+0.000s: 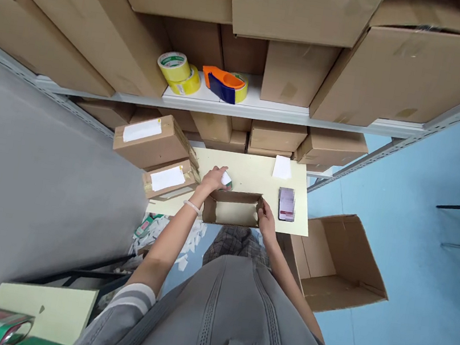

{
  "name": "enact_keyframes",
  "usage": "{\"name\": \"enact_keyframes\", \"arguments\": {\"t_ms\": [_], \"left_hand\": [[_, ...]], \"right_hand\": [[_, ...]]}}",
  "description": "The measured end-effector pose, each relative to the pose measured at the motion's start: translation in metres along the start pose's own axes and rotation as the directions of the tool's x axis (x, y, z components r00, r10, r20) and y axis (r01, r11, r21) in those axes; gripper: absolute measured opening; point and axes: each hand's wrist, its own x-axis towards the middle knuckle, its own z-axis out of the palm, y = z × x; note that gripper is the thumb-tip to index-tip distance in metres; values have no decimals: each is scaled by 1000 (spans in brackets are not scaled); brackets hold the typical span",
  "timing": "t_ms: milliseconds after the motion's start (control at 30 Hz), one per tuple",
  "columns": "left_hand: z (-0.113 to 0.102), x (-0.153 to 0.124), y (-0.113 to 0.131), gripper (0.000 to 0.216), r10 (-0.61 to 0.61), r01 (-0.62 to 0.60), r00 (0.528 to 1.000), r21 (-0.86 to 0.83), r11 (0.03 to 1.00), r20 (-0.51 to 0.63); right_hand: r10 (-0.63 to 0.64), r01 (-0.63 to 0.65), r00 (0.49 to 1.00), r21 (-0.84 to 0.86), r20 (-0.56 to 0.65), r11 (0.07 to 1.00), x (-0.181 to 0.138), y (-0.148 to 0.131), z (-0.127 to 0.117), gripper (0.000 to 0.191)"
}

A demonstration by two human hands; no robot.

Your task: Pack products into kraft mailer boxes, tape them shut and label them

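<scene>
On the pale tabletop [251, 170] sits a small open cardboard box [233, 196], its top facing me. My right hand [266, 219] grips the right wall of this box, fingers closed on its edge. Just beyond the box's far left corner, my left hand [213, 180] is closed round a small white-and-green block [226, 180]; its exact kind is too small to make out. A phone [286, 204] lies to the right of the box, and a white sheet of paper [282, 168] is farther back.
Two taped cartons [154, 141] with white labels are stacked at the left. Above, a metal shelf [265, 111] holds yellow tape rolls [178, 72], an orange-and-blue tape dispenser [223, 84] and large cartons. A big open carton [337, 263] stands at the right; paper scraps [192, 239] lie below left.
</scene>
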Motion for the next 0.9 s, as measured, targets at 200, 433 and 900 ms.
{"name": "enact_keyframes", "arguments": {"t_ms": [200,433,900], "left_hand": [[-27,12,-1,72,-26,36,996,126,991,-86],[-56,54,13,63,-11,24,984,71,997,-175],[-40,80,16,79,109,-102,992,95,990,-66]], "right_hand": [[-95,95,995,-14,-17,995,-7,-3,1,60],[-101,99,994,-49,-33,994,-8,-2,3,57],[-62,61,998,-44,-24,997,-8,-8,4,60]]}}
